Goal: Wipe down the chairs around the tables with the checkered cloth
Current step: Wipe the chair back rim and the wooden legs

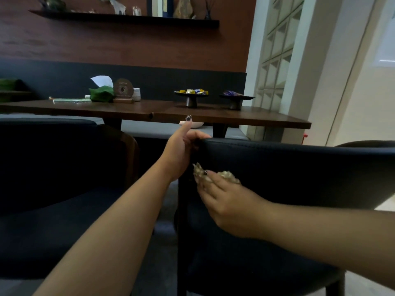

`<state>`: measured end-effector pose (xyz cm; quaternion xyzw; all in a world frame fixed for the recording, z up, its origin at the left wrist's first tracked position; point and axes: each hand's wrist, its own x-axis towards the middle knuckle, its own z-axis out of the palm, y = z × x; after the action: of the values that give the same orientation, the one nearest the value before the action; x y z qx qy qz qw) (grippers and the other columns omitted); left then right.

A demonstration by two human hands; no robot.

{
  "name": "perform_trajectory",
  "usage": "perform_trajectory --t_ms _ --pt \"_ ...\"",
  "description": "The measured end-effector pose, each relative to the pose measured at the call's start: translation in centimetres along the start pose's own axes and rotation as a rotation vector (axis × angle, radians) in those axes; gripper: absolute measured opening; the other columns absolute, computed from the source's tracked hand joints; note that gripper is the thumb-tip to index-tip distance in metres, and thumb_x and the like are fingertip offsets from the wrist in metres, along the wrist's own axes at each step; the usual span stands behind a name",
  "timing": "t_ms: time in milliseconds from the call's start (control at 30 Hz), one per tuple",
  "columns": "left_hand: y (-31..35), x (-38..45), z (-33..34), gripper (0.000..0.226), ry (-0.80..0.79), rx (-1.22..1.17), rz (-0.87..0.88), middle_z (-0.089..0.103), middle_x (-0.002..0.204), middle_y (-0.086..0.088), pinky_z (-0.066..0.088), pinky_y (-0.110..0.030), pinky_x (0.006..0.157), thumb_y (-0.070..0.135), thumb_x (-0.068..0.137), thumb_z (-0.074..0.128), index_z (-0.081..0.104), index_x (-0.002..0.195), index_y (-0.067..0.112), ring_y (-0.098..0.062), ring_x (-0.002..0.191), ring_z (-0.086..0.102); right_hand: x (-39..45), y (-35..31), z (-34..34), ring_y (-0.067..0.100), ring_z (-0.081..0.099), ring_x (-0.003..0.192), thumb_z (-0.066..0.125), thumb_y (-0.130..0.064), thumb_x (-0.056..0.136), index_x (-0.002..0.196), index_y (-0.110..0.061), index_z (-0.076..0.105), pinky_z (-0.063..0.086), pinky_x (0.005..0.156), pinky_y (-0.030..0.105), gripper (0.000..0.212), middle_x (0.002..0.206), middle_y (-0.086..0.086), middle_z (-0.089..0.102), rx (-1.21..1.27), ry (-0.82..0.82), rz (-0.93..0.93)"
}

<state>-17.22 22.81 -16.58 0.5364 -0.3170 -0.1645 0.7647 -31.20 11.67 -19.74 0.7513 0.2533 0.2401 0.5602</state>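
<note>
Against the outer back of the dark upholstered chair, near its left edge, the bunched checkered cloth is pressed by the right hand, whose fingers lie fairly straight over it. The backrest's top corner is gripped by the left hand. The cloth's long axis runs roughly level along the backrest, one tip pointing up-left. So little cloth is exposed that it could probably slip out, leaving bare skin wiping.

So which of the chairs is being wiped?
The right chair: left hand grips its backrest edge, right hand presses the cloth on it.
</note>
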Motion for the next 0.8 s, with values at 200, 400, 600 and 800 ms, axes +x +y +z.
perform_trajectory --t_ms 200,400,600,800 --pt "1.0 -0.9 0.7 0.053 0.009 -0.039 -0.052 0.049 0.11 -0.024 0.034 -0.039 0.092 0.041 0.092 0.037 0.058 0.112 -0.003 -0.035 0.1 0.047 2.7 3.4 -1.0 0.055 0.037 0.128 0.02 -0.009 0.1 0.132 0.015 0.043 0.028 0.11 0.059 0.047 0.135 0.037 0.044 0.036 0.175 0.519" --pt "0.8 -0.8 0.7 0.039 0.085 0.015 0.016 0.065 0.068 -0.003 0.047 -0.031 0.071 0.02 0.093 0.033 0.064 0.074 0.008 -0.014 0.069 0.063 2.5 -1.3 0.9 0.054 0.035 0.129 0.023 -0.021 0.1 0.134 0.01 0.045 0.022 0.113 0.057 0.051 0.137 0.034 0.043 -0.028 0.078 0.214" --pt "0.8 -0.9 0.8 0.039 0.074 0.049 -0.01 0.065 0.072 0.0 0.043 -0.034 0.074 0.025 0.095 0.034 0.065 0.075 0.014 -0.017 0.078 0.06 1.0 -3.8 2.4 0.06 0.022 0.132 0.029 -0.023 0.101 0.135 0.006 0.046 -0.005 0.104 0.069 0.048 0.142 0.036 0.034 -0.032 -0.133 -0.098" --pt "0.5 -0.5 1.4 0.037 0.139 0.004 -0.013 0.059 0.067 -0.002 0.045 -0.032 0.07 0.023 0.094 0.034 0.061 0.072 0.012 -0.018 0.07 0.056 0.0 0.2 -0.1 0.043 0.053 0.12 0.032 -0.007 0.094 0.121 -0.001 0.064 0.034 0.109 0.052 0.042 0.125 0.023 0.06 0.011 0.115 0.198"
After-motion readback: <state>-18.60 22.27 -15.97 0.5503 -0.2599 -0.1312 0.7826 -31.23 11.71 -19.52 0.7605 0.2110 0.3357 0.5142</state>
